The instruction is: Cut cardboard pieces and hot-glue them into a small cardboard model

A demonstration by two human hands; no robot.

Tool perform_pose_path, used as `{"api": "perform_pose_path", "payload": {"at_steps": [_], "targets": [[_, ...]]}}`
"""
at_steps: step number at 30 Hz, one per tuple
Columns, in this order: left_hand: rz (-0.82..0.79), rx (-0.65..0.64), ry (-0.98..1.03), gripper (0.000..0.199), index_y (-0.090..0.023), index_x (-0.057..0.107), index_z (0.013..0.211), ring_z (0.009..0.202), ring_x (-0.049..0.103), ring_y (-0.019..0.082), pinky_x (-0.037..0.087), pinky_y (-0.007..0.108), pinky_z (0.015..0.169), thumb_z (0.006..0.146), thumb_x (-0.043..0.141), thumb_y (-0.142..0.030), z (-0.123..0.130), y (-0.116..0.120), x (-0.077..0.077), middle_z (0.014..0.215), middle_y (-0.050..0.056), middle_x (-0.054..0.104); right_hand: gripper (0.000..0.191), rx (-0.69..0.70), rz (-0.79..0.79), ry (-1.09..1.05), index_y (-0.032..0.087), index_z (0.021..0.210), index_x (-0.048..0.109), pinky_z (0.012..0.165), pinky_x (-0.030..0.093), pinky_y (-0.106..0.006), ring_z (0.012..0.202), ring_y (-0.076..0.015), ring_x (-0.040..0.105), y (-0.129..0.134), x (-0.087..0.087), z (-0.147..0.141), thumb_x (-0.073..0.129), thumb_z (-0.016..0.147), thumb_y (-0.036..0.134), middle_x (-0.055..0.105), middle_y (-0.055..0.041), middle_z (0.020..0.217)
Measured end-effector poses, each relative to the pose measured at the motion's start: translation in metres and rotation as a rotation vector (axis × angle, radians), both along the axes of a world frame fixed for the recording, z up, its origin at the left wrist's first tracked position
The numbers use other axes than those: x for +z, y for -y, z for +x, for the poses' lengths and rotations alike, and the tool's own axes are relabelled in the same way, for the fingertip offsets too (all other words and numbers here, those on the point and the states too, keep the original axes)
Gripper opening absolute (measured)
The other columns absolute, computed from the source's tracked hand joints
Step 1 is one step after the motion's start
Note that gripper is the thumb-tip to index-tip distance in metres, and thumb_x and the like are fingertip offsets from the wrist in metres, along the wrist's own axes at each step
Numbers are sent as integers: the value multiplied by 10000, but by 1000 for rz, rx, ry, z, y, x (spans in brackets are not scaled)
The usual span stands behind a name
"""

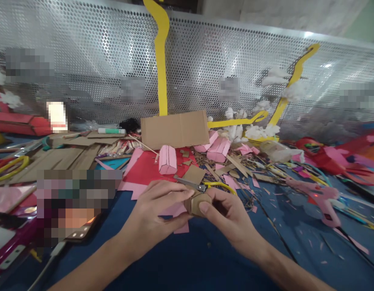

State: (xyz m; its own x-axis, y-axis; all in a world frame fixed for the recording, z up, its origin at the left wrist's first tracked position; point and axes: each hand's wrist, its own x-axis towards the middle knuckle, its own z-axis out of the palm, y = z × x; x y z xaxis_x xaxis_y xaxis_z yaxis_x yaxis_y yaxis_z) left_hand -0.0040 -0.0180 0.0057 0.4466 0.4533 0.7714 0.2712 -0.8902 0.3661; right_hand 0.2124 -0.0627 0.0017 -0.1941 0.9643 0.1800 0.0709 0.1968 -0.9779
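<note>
"What were your fingers closed on?"

"A small cardboard piece, brown and matte, with flat facets meeting at angles. My left hand gripped it from nine o'clock, fingertips near its upper edge and thumb below. My right hand pinched it from three o'clock, the thumb pressed against its front face."

"So it sat between both hands?"

"Yes, just above the blue tabletop. Just past it, at twelve o'clock, lay scissors with grey metal blades and a yellow handle. Whether my right hand touched them, I couldn't tell."

"And further out?"

"At eleven o'clock, a pink faceted block with dark lines along its edges, on a smooth red sheet. Behind it stood a plain brown cardboard panel. A pink glue gun lay at three o'clock, its plastic shiny."

"Any writing?"

"A white-and-green tube lay between ten and eleven o'clock; any markings on it were too small to read."
</note>
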Motion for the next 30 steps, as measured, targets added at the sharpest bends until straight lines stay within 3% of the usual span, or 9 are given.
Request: {"api": "perform_pose_path", "payload": {"at_steps": [17, 21, 26, 30], "targets": [[15, 10, -2, 299, -244, 695, 1176, 971, 734, 228, 583, 398, 862, 894, 785, -205, 0, 0, 0, 1102, 68, 779, 408, 24, -36, -78, 197, 749, 557, 619, 312, -283, 664, -143, 384, -1, 4, -1, 703, 924, 536, 467, 25, 701], [-22, 30, 10, 318, -240, 716, 1183, 987, 736, 234, 598, 394, 876, 878, 800, -216, 0, 1, -1, 1109, 74, 776, 385, 24, -20, -94, 196, 773, 583, 645, 365, -283, 682, -146, 424, -2, 3, -3, 682, 949, 524, 507, 11, 736], [-231, 52, 69, 395, -278, 711, 1244, 1061, 733, 229, 612, 390, 950, 864, 812, -239, -2, -1, -4, 1167, 56, 770, 369, -111, 83, -115, 230, 1079, 627, 684, 455, -280, 750, -166, 501, -5, -3, 1, 638, 964, 580, 538, -5, 863], [-404, -4, 136, 393, -279, 702, 1256, 1089, 732, 221, 620, 391, 963, 876, 794, -238, -1, -4, -6, 1209, 56, 767, 520, -124, 210, 122, 289, 1353, 532, 910, 512, -355, 1050, -241, 587, -4, -4, 7, 735, 919, 490, 583, -70, 1188]]}}
